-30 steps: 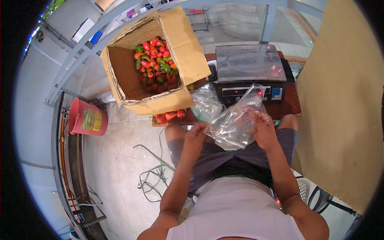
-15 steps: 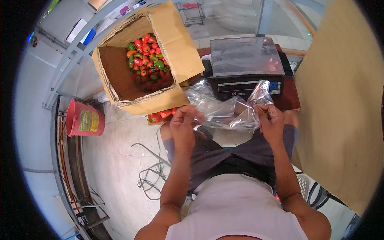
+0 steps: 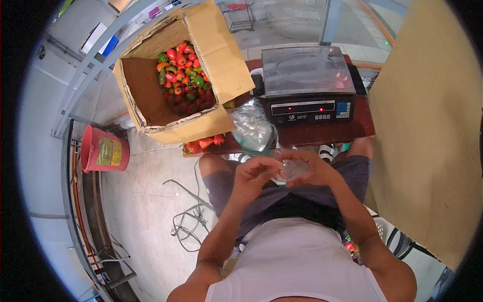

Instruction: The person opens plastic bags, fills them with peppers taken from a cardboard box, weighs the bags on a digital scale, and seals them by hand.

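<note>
My left hand (image 3: 255, 176) and my right hand (image 3: 311, 170) are close together above my lap, with a clear plastic bag (image 3: 294, 169) bunched between them. The fingers of both hands are closed on its thin film. Just beyond them, a pile of clear plastic bags (image 3: 253, 126) lies at the edge of the dark red table (image 3: 312, 133). A black digital scale (image 3: 308, 83) with a metal top stands on that table, its red display lit. Left of it is an open cardboard box (image 3: 173, 133) holding red and green peppers (image 3: 183, 70).
Several red peppers (image 3: 204, 143) lie at the table's front left edge. On the tiled floor are a red bucket (image 3: 106, 151) and a tangled green strap (image 3: 188, 224). A tall cardboard sheet (image 3: 427, 131) stands close on my right.
My hands have come together from being spread apart, and the plastic bag stretched between them is now gathered up small. The pile of bags has come into fuller view.
</note>
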### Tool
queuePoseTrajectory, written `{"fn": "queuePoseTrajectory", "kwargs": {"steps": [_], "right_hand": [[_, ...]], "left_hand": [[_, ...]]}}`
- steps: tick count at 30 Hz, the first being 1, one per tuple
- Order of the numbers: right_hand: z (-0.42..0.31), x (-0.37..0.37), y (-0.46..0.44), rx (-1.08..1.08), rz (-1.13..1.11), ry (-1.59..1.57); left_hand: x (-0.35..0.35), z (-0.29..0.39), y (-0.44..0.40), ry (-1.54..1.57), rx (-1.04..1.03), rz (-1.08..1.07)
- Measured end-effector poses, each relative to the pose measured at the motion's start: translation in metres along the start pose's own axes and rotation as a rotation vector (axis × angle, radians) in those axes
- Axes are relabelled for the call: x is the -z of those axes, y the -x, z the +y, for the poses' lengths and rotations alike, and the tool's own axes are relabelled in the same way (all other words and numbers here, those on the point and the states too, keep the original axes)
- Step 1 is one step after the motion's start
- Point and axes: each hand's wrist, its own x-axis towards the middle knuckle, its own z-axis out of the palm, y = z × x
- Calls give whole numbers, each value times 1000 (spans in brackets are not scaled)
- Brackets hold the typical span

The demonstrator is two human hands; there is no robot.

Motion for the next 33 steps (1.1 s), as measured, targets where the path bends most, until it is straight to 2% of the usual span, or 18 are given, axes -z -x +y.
{"fn": "queuePoseTrajectory", "kwargs": {"steps": [1, 3, 5, 8, 11, 14, 17, 20, 23, 26, 29, 31, 33], "right_hand": [[11, -6, 2, -181, -56, -173], [24, -15, 11, -286, -8, -577], [30, -23, 17, -117, 235, -1032], [5, -12, 14, -218, 169, -719], [10, -18, 11, -122, 419, -698], [13, -3, 14, -163, 476, -455], [-19, 16, 14, -33, 322, -37], [-37, 21, 7, -10, 243, 136], [-42, 20, 4, -27, 222, 282], [-45, 27, 5, -18, 210, 305], [-49, 40, 12, -165, 108, 115], [-49, 43, 13, -170, 81, 140], [-48, 46, 12, -165, 66, 163]], "left_hand": [[8, -6, 0, 45, -17, 51], [19, -10, 5, 48, -21, 134], [27, -8, 10, -46, 5, 175], [24, -29, 15, -143, 56, 118], [17, -32, 9, -113, 87, 203], [30, -41, 3, -136, 67, 123], [26, -14, -7, -128, -5, 23], [12, 29, -12, -513, -117, -36], [-21, 56, -16, -1062, -204, -105], [-1, 26, -24, -1032, 60, -115], [15, 17, -26, -765, -30, -49], [0, 16, -29, -827, -160, -12], [1, 12, -28, -726, -63, -56]]}}
